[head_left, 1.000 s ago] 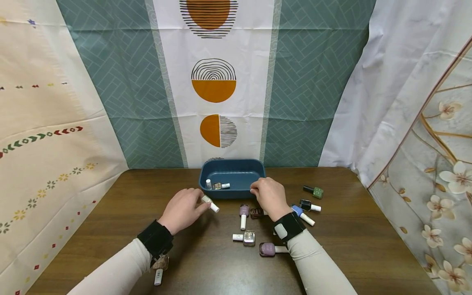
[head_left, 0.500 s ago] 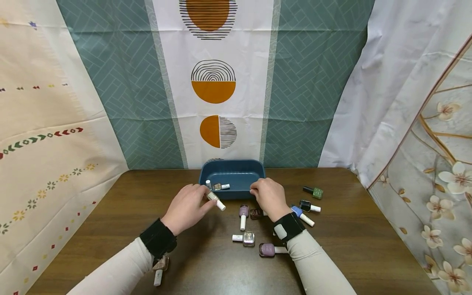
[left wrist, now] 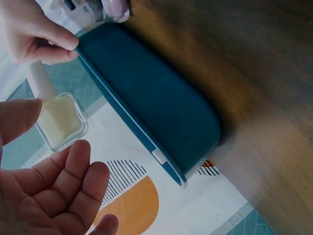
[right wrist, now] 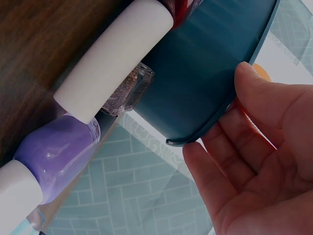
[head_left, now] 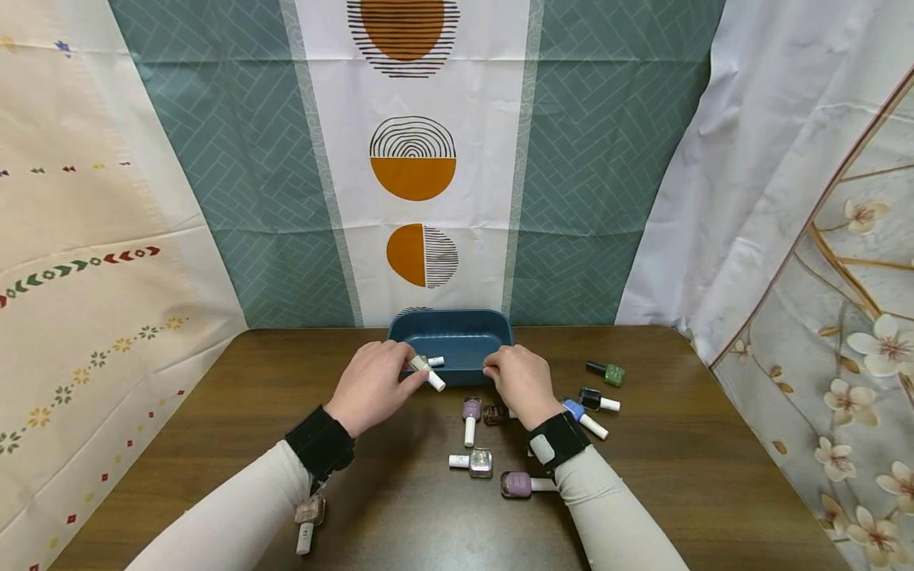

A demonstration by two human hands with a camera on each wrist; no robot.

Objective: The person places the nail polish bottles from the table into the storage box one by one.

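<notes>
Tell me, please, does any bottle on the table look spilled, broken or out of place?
No spill or breakage shows. Only the pinkish-brown bottle looks stray: it lies alone near the left sleeve, away from the other bottles on the table.

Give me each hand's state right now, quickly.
Left hand: closed, holding a pale, white-capped nail polish bottle.
Right hand: closed, pinching the blue bin by its near rim.

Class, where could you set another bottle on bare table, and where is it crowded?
Bare table lies between the left sleeve and cream cloth, and right of the right sleeve, nearer than the blue bottle. It's crowded before the blue tray, where a mauve bottle and maroon bottle lie close.
</notes>
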